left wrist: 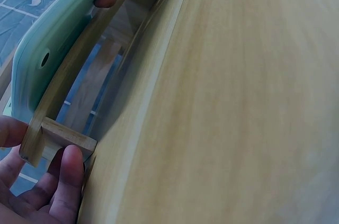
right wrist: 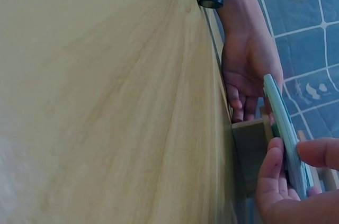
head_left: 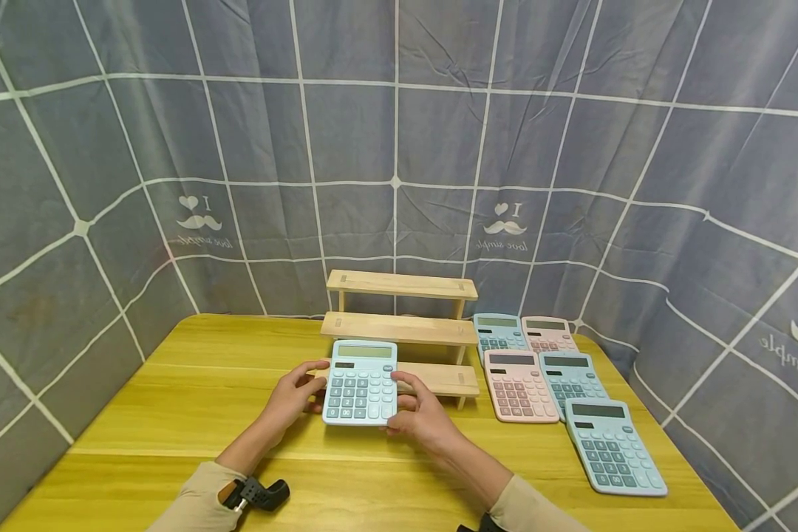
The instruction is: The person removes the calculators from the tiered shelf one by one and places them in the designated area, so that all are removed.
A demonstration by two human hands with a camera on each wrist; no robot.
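A light blue calculator (head_left: 359, 384) is tilted up at the front of the lowest tier of a wooden three-tier stand (head_left: 399, 325), its screen and keys facing me. My right hand (head_left: 428, 425) pinches its right edge, thumb on one face and fingers on the other, as the right wrist view shows. At the left edge, my left hand (head_left: 286, 395) has loosely bent fingers, one near the calculator's edge. In the left wrist view its fingers (left wrist: 69, 171) lie around the end of the stand's lowest board (left wrist: 69, 75). Whether the calculator bears on that board is unclear.
Right of the stand, several calculators lie on the wooden table (head_left: 173, 414): a pink one (head_left: 522, 388), a blue one (head_left: 615, 447) nearest me, and others behind, some overlapping. A grey checked curtain (head_left: 399, 148) hangs around the table's back and sides.
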